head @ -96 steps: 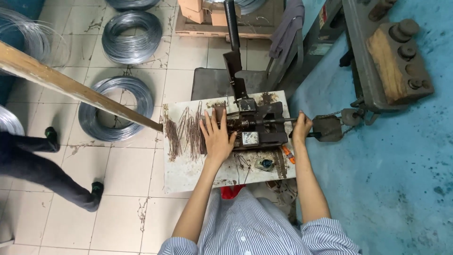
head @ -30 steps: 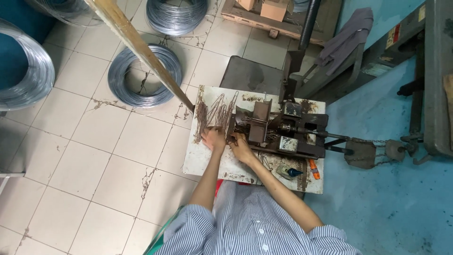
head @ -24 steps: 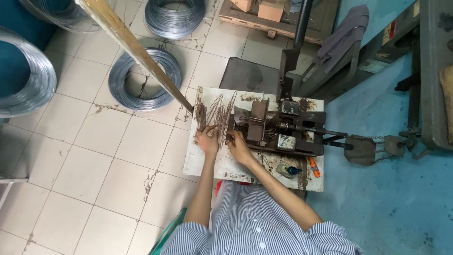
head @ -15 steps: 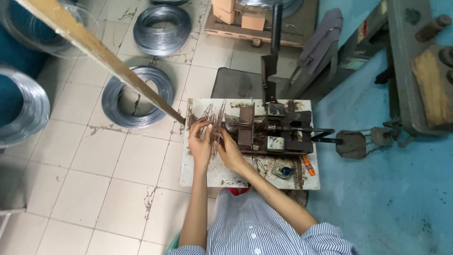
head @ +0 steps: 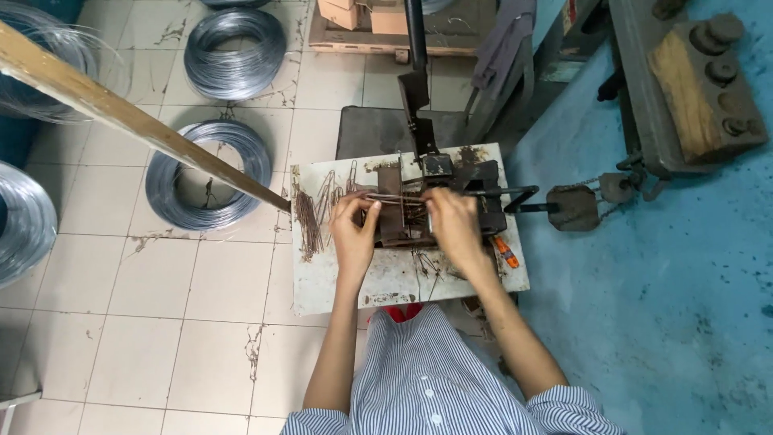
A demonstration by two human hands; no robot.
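A small white bench [head: 338,286] carries a dark metal bending jig [head: 451,189] with an upright lever [head: 416,72]. My left hand [head: 353,229] and my right hand [head: 452,225] each grip one end of a thin bundle of short wire pieces [head: 398,199], held level across the jig's front. Loose rusty wire pieces [head: 310,221] lie in a heap on the bench's left side, just beside my left hand. My striped sleeves and shirt fill the bottom of the view.
Several wire coils [head: 205,173] lie on the tiled floor at left. A long wooden pole [head: 121,121] slants down to the bench's left edge. An orange-handled tool [head: 505,251] lies at the bench's right. A blue machine base [head: 684,97] stands at right, a crate [head: 362,20] behind.
Both hands left the loose wire pile at the bench's left and moved right, lifting a bundle of wires in front of the jig. The head camera has shifted.
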